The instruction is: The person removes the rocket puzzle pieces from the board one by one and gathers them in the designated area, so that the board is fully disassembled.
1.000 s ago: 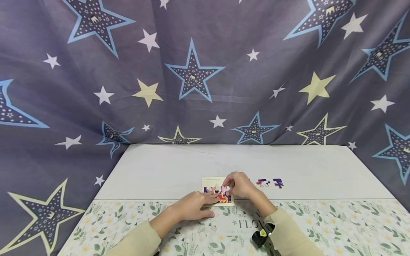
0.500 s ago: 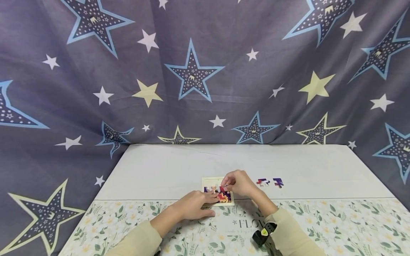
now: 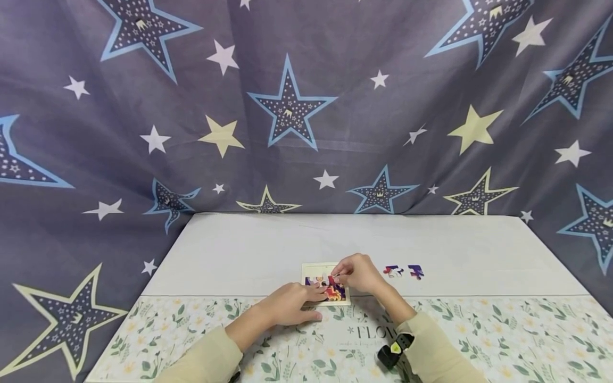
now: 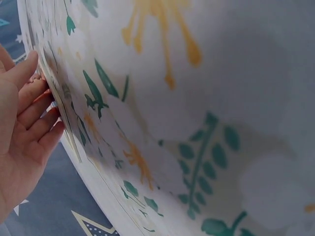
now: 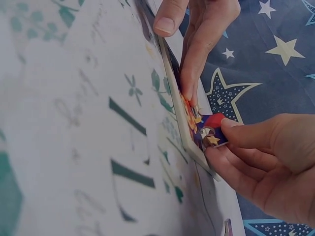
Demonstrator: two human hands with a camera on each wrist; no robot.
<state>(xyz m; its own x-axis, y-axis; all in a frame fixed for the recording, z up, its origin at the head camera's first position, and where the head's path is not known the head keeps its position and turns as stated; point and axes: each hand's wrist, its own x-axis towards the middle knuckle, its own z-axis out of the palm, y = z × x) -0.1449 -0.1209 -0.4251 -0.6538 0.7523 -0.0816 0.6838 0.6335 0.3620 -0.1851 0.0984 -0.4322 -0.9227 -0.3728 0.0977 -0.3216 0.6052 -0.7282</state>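
Note:
A small jigsaw puzzle in a cream frame (image 3: 316,267) lies on the table. Its lower part holds purple, red and orange pieces, while bare cream backing shows along the top. My left hand (image 3: 289,304) lies at the frame's left side, its extended fingers resting on the fitted pieces. Over the right part of the puzzle, my right hand (image 3: 358,273) pinches a puzzle piece between thumb and fingers. In the right wrist view this puzzle piece (image 5: 215,129) is purple and red with a yellow star, tilted at the frame's edge. The left wrist view shows my left fingers (image 4: 37,105) from the side.
Two loose puzzle pieces, one red, white and purple (image 3: 394,272) and one mostly purple (image 3: 416,272), lie right of the frame. Under everything is a tablecloth (image 3: 479,340), white at the back and floral in front. A star-patterned curtain (image 3: 287,170) hangs behind the table.
My right fingers have shifted slightly up and left over the puzzle. The light pink patch seen under them a second ago no longer shows. The left hand stays in place.

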